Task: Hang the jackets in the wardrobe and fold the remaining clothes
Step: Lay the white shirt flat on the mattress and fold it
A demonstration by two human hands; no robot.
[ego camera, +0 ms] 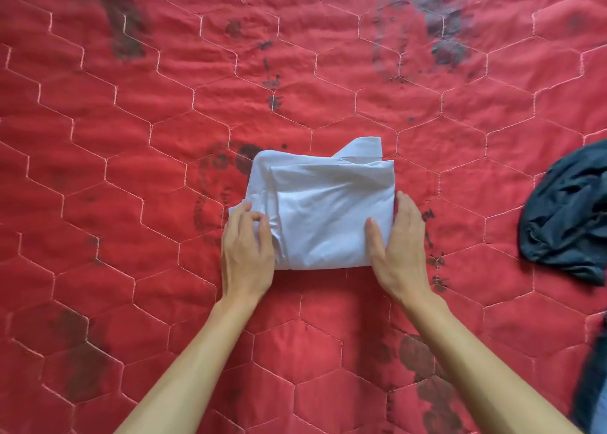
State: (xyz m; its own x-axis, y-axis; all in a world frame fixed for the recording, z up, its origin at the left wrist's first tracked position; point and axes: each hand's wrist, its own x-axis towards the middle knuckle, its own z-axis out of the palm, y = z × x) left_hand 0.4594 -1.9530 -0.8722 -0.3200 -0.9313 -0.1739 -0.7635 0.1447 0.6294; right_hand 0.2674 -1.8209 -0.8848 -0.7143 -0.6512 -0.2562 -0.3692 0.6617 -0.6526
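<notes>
— Red quilted bedspread (328,55) with hexagon stitching and dark smudges fills the whole view. Where is the garment?

— Near the middle of the bedspread lies a pale blue folded shirt (328,216), with what looks like a collar point sticking out at its far edge. A crumpled dark garment (568,220) lies well to the right of the shirt, not yet folded.

— And the hands?

— The left hand (246,256) sits on the shirt's left edge, fingers curled and pinching a ruck of cloth. The right hand (399,253) lies against the shirt's right edge, fingers straight and together, thumb on top, gripping nothing.

— How will it handle?

— Light, thin and limp, I'd judge; the creases say it slumps. Lift it by one corner and the folds would likely spill. Better to slide both palms under opposite edges of the shirt and carry it flat.
</notes>
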